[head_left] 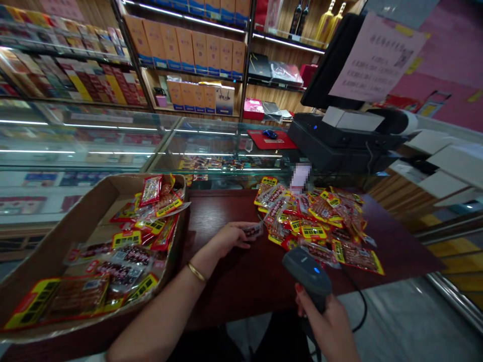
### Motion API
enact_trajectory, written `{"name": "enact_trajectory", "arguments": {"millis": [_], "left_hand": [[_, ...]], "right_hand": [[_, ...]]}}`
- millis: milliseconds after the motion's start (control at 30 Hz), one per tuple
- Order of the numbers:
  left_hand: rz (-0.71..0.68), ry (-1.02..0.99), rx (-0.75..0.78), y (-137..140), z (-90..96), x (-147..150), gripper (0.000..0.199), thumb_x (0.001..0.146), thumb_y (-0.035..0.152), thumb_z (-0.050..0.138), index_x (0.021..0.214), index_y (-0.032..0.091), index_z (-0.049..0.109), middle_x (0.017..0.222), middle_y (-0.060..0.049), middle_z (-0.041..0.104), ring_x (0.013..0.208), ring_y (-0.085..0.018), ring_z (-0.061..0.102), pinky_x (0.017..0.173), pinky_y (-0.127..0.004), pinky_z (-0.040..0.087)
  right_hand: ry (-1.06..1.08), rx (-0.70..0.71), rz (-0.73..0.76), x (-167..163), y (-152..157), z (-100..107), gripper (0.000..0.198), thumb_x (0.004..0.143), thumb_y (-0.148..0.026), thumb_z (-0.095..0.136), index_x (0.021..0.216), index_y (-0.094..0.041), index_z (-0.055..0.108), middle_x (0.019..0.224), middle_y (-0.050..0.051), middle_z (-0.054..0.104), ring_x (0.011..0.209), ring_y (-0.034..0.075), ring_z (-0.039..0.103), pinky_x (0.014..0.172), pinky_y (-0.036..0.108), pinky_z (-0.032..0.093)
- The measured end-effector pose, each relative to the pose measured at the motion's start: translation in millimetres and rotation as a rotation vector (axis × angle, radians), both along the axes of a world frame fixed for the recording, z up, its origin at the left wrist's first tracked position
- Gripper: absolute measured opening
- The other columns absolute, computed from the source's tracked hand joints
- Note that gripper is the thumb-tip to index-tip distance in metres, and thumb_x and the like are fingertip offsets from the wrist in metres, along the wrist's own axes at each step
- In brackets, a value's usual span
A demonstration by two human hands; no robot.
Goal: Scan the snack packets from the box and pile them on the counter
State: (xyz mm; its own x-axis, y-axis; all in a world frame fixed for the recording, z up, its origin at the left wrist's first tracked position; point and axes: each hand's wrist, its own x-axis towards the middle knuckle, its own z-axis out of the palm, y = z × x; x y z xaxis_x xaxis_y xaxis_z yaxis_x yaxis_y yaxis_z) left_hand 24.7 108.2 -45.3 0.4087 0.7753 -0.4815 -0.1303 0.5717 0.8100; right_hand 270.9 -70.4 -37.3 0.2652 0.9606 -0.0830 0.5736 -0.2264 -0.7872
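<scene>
My left hand, with a gold bangle on its wrist, is closed on one end of a small clear-and-dark snack packet over the brown table. My right hand grips a grey barcode scanner by its handle, its head tilted up and to the left. Just beyond the scanner lies a pile of snack packets, mostly yellow and red with brown contents. To the left of my left forearm, a shallow cardboard box holds several similar packets.
A black cable trails from the scanner's side. Behind the table stands a glass display counter with a red mouse pad and a blue-lit mouse. A black monitor and dark till equipment are at the right rear.
</scene>
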Motion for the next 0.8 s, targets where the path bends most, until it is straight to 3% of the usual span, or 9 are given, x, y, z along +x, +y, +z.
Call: {"name": "enact_trajectory", "arguments": {"millis": [300,500,567,700,800], "left_hand": [[-0.035,0.001,0.01,3,-0.1,-1,0.071,0.049,0.002,0.052,0.115,0.018,0.076,0.12,-0.011,0.075,0.103,-0.028,0.074,0.063,-0.024,0.06],[0.011,0.023,0.004,2,1.3,1,0.068,0.051,0.002,0.052,0.113,0.017,0.075,0.117,-0.011,0.075,0.096,-0.025,0.074,0.064,-0.026,0.061],[0.034,0.024,0.025,1,2.4,2,0.061,0.056,0.003,0.055,0.112,0.017,0.074,0.116,-0.011,0.075,0.094,-0.023,0.073,0.065,-0.027,0.061],[0.157,-0.033,0.119,-1,8.7,4,0.037,0.068,0.012,0.068,0.104,0.017,0.071,0.109,-0.01,0.075,0.091,-0.02,0.072,0.071,-0.027,0.059],[0.193,-0.077,0.214,2,19.2,16,0.04,0.071,0.021,0.078,0.11,0.018,0.072,0.105,-0.007,0.076,0.082,-0.016,0.071,0.072,-0.024,0.056]], "right_hand": [[-0.088,-0.066,0.055,16,-6,1,0.062,0.084,-0.078,0.053,0.062,-0.023,0.069,0.059,0.007,0.074,0.058,0.024,0.071,0.058,0.029,0.052],[-0.083,-0.002,-0.034,9,-4,-1,0.06,0.085,-0.076,0.054,0.064,-0.023,0.069,0.056,0.006,0.071,0.058,0.025,0.07,0.057,0.03,0.05],[0.015,0.029,-0.045,7,2,-6,0.056,0.083,-0.074,0.06,0.065,-0.022,0.07,0.056,0.005,0.07,0.057,0.024,0.068,0.056,0.03,0.05],[0.544,0.053,0.04,1,23,-24,0.049,0.077,-0.067,0.075,0.075,-0.018,0.071,0.057,0.002,0.067,0.053,0.018,0.063,0.061,0.03,0.054],[0.743,0.032,0.116,-3,36,-36,0.054,0.077,-0.068,0.076,0.087,-0.015,0.072,0.058,0.0,0.067,0.045,0.015,0.06,0.057,0.031,0.055]]}}
